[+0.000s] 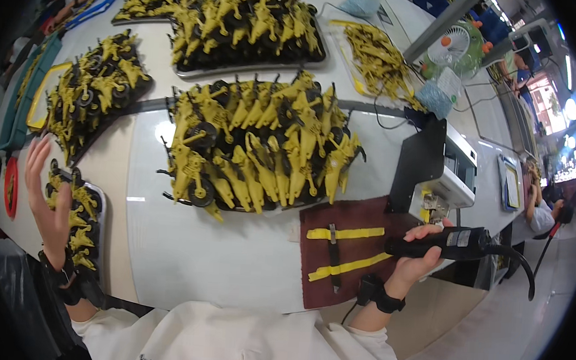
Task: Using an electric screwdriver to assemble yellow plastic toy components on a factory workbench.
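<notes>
Head view: a big pile of yellow parts (pixel 263 152) is sitting mid-table, before the person.
Right hand: it (pixel 418 254) is gripping a black corded tool (pixel 459 243) over the edge of a maroon cloth (pixel 363 248).
Left hand: it (pixel 50 215) is hanging open beside a smaller pile (pixel 82 223); whether it is touching any part, I can't tell.
In the way: a boxy machine (pixel 453 170) is standing just beyond the tool.
Behind: a metal post (pixel 444 24) is rising before a green fan (pixel 449 48).
Surface: the white table (pixel 210 261) is shining under lights.
Room: another person (pixel 540 212) is sitting far right.
</notes>
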Available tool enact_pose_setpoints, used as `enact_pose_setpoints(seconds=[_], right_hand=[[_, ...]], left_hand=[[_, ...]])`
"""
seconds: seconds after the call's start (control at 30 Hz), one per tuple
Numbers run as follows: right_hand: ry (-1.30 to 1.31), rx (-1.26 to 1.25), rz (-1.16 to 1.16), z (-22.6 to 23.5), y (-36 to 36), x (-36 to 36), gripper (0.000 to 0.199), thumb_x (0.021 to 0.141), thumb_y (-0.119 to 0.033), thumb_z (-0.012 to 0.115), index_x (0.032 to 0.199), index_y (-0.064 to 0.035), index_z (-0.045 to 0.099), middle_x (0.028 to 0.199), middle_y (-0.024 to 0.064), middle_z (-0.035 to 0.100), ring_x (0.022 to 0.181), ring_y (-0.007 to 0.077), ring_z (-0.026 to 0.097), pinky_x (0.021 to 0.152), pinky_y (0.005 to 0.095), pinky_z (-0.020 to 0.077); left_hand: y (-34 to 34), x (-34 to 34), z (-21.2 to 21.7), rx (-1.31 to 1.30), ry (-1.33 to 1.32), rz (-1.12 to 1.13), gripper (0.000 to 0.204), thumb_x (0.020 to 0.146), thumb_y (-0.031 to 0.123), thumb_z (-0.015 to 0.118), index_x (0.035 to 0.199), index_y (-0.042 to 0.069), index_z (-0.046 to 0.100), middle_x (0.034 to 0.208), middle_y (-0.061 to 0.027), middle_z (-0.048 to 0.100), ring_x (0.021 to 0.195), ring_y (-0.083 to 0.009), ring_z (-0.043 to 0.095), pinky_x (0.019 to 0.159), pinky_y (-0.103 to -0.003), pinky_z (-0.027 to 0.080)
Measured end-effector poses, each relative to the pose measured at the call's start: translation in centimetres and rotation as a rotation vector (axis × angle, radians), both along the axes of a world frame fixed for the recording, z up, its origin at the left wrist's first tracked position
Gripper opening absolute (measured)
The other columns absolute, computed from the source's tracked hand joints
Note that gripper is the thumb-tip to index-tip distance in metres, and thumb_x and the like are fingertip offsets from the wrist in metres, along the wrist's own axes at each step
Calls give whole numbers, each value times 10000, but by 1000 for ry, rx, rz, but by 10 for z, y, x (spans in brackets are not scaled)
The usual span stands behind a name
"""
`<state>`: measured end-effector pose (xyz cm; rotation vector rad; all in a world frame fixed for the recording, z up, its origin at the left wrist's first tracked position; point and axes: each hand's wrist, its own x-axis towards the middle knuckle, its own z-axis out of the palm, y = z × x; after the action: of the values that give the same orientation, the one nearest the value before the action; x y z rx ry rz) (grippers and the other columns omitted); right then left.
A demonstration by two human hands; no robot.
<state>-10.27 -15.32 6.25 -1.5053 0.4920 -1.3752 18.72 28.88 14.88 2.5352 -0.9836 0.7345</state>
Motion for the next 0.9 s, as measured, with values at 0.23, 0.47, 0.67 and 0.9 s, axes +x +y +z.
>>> enact_pose_setpoints(seconds=[0.23,0.47,0.67,0.9], right_hand=[[-11,20,3,-7,-12,-5,805,758,-557,670,1192,43,357,699,74,530,533,161,539,489,263,478],[9,-83,-11,-6,-8,-8,745,819,-567,576,1202,33,355,696,82,501,533,162,504,489,294,444],[-330,-199,330,27,3,-35,611,837,-385,636,1208,16,363,726,137,564,547,259,552,486,347,465],[-623,-167,780,146,48,-22,175,852,-220,593,906,-58,556,796,45,627,469,181,536,451,266,411]], left_hand=[[-246,-28,5,208,281,-744,886,585,355,801,1341,112,409,1400,-194,340,1290,-405,316,1035,-506,273],[-324,-7,-39,404,41,-600,819,616,451,721,1263,29,450,1300,-229,419,1221,-382,382,998,-476,308],[-327,-25,-31,445,214,-555,857,601,439,753,1285,39,428,1219,-221,463,1146,-378,428,983,-463,306],[-315,-22,-43,365,152,-527,775,597,275,730,1289,83,438,1257,-191,457,1141,-337,445,973,-425,294]])
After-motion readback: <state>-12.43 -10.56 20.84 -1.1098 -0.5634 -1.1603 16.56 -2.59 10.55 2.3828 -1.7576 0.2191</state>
